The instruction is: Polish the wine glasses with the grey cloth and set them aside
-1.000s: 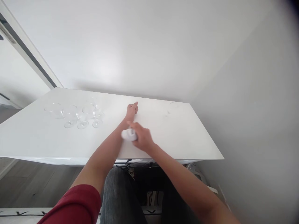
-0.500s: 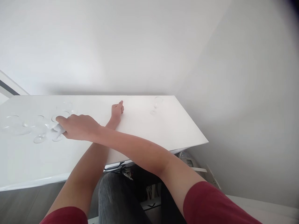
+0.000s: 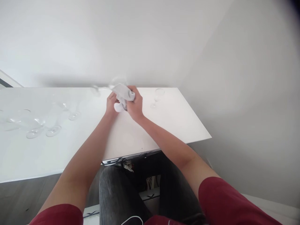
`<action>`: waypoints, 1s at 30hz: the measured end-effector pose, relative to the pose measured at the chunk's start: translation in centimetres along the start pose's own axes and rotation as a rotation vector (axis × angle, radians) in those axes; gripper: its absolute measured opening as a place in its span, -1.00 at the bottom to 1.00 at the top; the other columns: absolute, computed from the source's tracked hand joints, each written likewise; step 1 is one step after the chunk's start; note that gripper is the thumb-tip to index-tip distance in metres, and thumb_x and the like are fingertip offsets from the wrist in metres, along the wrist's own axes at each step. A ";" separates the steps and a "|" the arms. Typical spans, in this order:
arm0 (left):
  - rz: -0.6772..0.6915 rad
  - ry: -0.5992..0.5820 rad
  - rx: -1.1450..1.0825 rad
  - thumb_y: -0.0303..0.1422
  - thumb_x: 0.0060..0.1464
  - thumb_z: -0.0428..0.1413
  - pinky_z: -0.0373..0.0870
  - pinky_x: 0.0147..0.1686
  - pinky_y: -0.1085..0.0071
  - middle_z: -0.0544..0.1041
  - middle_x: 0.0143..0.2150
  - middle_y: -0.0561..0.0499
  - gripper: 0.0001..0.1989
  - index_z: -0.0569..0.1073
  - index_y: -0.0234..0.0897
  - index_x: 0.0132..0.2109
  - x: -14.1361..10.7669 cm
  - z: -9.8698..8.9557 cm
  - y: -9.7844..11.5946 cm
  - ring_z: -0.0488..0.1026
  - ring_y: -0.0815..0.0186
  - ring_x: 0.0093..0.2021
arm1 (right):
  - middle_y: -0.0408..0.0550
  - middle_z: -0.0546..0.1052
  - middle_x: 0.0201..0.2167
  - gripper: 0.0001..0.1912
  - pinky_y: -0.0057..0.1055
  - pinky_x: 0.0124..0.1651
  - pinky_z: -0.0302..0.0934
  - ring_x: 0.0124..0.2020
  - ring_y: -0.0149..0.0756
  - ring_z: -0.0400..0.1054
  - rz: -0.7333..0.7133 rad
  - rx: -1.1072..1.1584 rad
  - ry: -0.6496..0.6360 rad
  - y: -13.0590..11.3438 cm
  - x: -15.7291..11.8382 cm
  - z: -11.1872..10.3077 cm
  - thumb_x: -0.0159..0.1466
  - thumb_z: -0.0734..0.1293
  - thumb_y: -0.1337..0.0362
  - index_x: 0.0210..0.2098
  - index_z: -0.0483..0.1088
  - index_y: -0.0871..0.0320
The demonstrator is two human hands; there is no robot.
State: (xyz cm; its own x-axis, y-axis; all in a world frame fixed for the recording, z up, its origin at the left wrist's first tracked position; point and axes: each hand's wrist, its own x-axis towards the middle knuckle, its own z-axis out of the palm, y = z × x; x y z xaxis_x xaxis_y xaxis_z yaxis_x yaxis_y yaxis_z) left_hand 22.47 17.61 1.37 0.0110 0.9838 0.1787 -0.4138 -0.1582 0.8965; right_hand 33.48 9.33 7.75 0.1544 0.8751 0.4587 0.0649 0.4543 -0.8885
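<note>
We see our right hand (image 3: 136,104) curled round a bunched white cloth (image 3: 123,93), which overlaps the bowl of a tilted stemmed glass (image 3: 116,81). That glass lies just beyond our hands, its stem pointing leftward, its outline blurred. Our left hand (image 3: 112,104) is bent in beside the cloth; its fingers are partly hidden, so we cannot tell what they grip. Well to the left of it, several clear stemmed glasses (image 3: 53,130) are grouped on the white table (image 3: 150,125); near our right hand, on its right, is a lone clear glass (image 3: 159,92).
</note>
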 end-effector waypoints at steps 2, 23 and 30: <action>-0.021 -0.073 -0.073 -0.21 0.16 0.29 0.45 -0.28 0.37 0.59 -0.18 -0.04 -0.80 0.51 -0.22 -0.24 0.2 -0.1 -0.2 0.54 0.28 -0.21 | -0.10 0.53 -0.16 -0.75 -0.36 -0.01 0.37 -0.09 -0.25 0.44 0.016 -0.021 0.087 3.0 0.3 -2.0 0.31 0.23 0.18 -0.04 0.37 0.03; 0.025 0.239 -0.108 0.40 0.16 0.06 0.52 0.00 0.32 0.62 0.05 -0.07 -0.33 0.48 -0.08 -0.02 0.6 -1.6 1.4 0.61 0.22 -0.01 | -0.03 0.62 -0.14 -0.58 -0.17 0.17 0.49 0.11 -0.07 0.50 0.378 0.354 -0.021 9.6 2.6 -1.1 0.34 0.30 -0.20 -0.06 0.44 -0.03; 0.009 0.281 -0.066 0.33 0.29 -0.05 0.41 -0.32 0.43 0.65 -0.08 -0.05 -0.34 0.48 -0.16 0.01 0.9 -1.2 1.3 0.48 0.38 -0.35 | -0.15 0.47 -0.27 -0.64 -0.24 -0.02 0.50 -0.16 -0.22 0.47 0.269 0.519 0.071 10.4 3.3 -1.9 0.26 0.45 -0.04 -0.14 0.32 0.01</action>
State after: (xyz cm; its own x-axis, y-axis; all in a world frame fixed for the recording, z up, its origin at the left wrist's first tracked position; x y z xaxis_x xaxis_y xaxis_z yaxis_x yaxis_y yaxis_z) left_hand 20.88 18.42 2.25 -0.2418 0.9685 0.0589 -0.4710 -0.1702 0.8656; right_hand 36.50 16.59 0.01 0.1655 0.9657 0.2002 -0.4739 0.2559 -0.8426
